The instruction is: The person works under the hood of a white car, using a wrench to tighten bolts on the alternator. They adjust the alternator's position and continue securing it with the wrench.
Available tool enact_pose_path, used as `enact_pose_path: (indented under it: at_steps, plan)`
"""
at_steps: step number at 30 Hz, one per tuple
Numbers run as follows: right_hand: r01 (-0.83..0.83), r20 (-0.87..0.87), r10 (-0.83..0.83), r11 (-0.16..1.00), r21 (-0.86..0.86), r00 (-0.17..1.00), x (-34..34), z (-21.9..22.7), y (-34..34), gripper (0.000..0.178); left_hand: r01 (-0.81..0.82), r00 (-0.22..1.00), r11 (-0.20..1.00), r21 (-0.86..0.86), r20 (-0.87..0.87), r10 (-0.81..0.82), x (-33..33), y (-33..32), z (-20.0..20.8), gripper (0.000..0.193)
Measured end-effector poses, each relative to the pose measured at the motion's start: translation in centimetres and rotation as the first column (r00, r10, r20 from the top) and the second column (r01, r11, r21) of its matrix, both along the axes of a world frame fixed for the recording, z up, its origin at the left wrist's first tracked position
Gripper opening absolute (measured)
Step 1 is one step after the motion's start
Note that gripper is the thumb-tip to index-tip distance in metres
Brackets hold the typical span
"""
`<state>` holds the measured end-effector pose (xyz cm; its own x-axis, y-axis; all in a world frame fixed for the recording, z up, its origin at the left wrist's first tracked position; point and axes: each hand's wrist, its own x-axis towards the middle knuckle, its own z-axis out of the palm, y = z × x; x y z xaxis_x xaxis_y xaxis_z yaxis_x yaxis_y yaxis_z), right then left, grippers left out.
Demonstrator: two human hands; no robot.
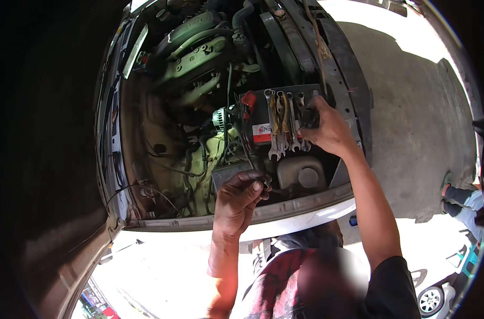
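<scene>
My left hand (239, 202) is closed over the front edge of the engine bay, thumb and fingers pinching a small dark piece with a metallic glint that I cannot make out. My right hand (330, 127) curls round something dark at the right end of the car battery (260, 119); its fingers partly hide it. Several combination wrenches (274, 143) lie side by side across the battery, some with yellowish handles, just left of my right hand. At the battery's left end sits a red terminal cover (248, 101) with cables running down from it.
A brownish plastic tank (287, 171) with a round cap stands between my hands. The engine (194, 56) fills the far side, with the alternator (219, 119) left of the battery. Hoses and wires cross the bay. A white bumper (311, 213) runs along the near edge.
</scene>
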<state>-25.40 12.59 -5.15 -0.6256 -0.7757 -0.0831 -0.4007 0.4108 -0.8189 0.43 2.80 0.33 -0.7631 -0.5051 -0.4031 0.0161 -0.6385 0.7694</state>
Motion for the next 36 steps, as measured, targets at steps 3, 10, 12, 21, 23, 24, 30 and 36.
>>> enact_pose_path:
  at_steps: [3, 10, 12, 21, 23, 24, 30, 36]
  plan:
    - [0.159, 0.513, 0.007, 0.947, -0.280, 0.858, 3.4, 2.4, 3.3, 0.062, -0.014, 1.000, 0.999, -0.049, -0.001, 0.014, 0.3, 1.7, 0.8, 0.019]
    - [0.405, 0.825, 0.219, 0.788, -0.464, 0.521, 10.0, 5.9, 8.9, 0.048, -0.004, 1.000, 0.988, -0.156, 0.029, 0.009, 0.2, 5.2, 1.5, 0.020]
    - [0.403, 0.800, 0.224, 0.769, -0.496, 0.557, 10.8, 6.4, 9.9, 0.043, 0.007, 0.999, 0.986, -0.169, 0.041, 0.000, 0.6, 5.9, 1.7, 0.020]
    - [0.286, 0.555, 0.201, 0.690, -0.665, 0.807, 14.5, 7.8, 13.0, 0.036, -0.006, 1.000, 0.977, -0.215, -0.023, 0.001, 2.4, 9.2, 2.9, 0.019]
    - [0.239, 0.482, 0.178, 0.693, -0.680, 0.858, 15.0, 7.8, 13.5, 0.039, -0.019, 0.999, 0.980, -0.198, -0.029, 0.013, 2.9, 9.7, 3.1, 0.018]
    - [0.230, 0.474, 0.185, 0.689, -0.687, 0.861, 15.2, 7.8, 13.7, 0.040, -0.027, 0.999, 0.982, -0.187, -0.023, 0.023, 3.1, 9.9, 3.2, 0.018]
    - [0.181, 0.427, 0.207, 0.686, -0.705, 0.880, 16.5, 8.1, 15.2, 0.042, -0.006, 1.000, 0.974, -0.229, 0.023, 0.012, 4.2, 11.2, 3.5, 0.018]
    - [0.096, 0.251, 0.087, 0.768, -0.633, 0.964, 17.8, 9.1, 15.9, 0.042, -0.010, 0.996, 0.948, -0.317, 0.077, 0.036, 4.8, 12.1, 4.0, 0.015]
